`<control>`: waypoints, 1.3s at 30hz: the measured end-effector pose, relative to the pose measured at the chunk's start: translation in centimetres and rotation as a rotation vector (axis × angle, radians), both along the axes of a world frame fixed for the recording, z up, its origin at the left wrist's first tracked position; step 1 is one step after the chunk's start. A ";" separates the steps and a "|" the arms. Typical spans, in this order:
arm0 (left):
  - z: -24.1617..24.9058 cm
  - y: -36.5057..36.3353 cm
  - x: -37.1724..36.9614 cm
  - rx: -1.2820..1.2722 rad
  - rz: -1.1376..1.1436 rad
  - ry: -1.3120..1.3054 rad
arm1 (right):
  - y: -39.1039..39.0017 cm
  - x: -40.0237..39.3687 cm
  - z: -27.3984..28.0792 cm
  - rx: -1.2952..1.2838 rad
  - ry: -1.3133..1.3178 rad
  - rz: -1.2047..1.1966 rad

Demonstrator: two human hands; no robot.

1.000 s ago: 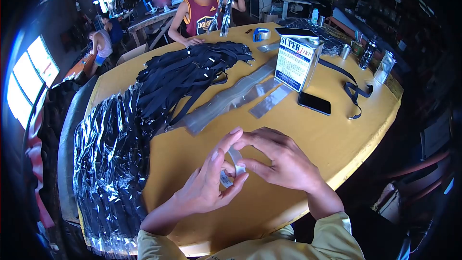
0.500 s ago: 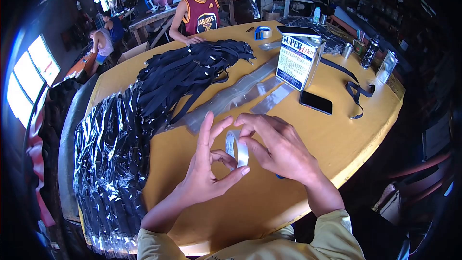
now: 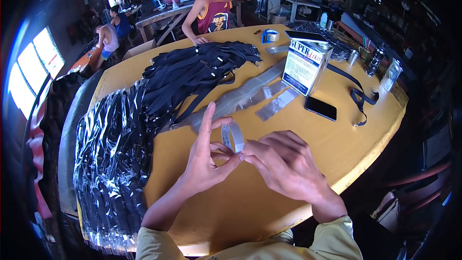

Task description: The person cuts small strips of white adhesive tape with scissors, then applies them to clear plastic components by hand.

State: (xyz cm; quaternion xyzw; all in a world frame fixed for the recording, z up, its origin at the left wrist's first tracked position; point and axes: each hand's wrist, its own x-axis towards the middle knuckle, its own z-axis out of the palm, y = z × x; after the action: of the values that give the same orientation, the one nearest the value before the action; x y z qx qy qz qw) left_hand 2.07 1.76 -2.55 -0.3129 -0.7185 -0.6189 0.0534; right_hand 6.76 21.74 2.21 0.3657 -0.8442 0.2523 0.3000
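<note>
A narrow ring of whitish tape (image 3: 236, 136) stands upright above the yellow table. My left hand (image 3: 204, 156) holds it from the left, thumb at its lower edge and index finger pointing up. My right hand (image 3: 288, 163) pinches at the ring's lower right side, with thumb and index fingertip close to my left thumb; whether a strip end is between them is too small to tell. Beyond my hands lie clear plastic strips (image 3: 277, 104) and a black phone (image 3: 321, 108).
Black straps (image 3: 192, 72) are heaped at the back left, plastic-wrapped bundles (image 3: 110, 173) at the left. A Super contact cement can (image 3: 303, 67) stands behind the phone, near a loose black strap (image 3: 356, 95). A person in a red jersey (image 3: 215, 15) stands across the table (image 3: 356, 149).
My right hand has moved down from the ring's upper right side to its lower edge, beside my left thumb. The camera view has shifted slightly. The person opposite leans further forward.
</note>
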 end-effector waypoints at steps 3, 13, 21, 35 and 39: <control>0.2 0.1 0.4 -0.034 0.001 -0.015 | 0.0 -0.2 -0.6 -0.004 -0.008 -0.014; -0.2 0.0 1.6 -0.052 -0.061 0.048 | -0.4 -2.6 0.8 -0.190 -0.120 -0.060; 0.1 0.4 1.8 -0.058 -0.096 0.003 | -0.2 -2.9 2.2 -0.147 -0.435 -0.156; 0.7 -0.5 1.1 0.137 -0.129 0.097 | 6.2 1.6 -10.2 0.286 -0.791 -0.546; 0.7 -0.4 1.0 0.116 -0.133 0.162 | 5.2 1.8 -10.2 0.330 -0.876 -0.663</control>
State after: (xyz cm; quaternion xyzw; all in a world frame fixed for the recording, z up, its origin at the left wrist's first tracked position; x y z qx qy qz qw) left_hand 3.11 1.34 -1.89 -0.4052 -0.6524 -0.6344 0.0880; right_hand 8.55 26.89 -8.00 -0.0154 -0.9875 0.1376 -0.0755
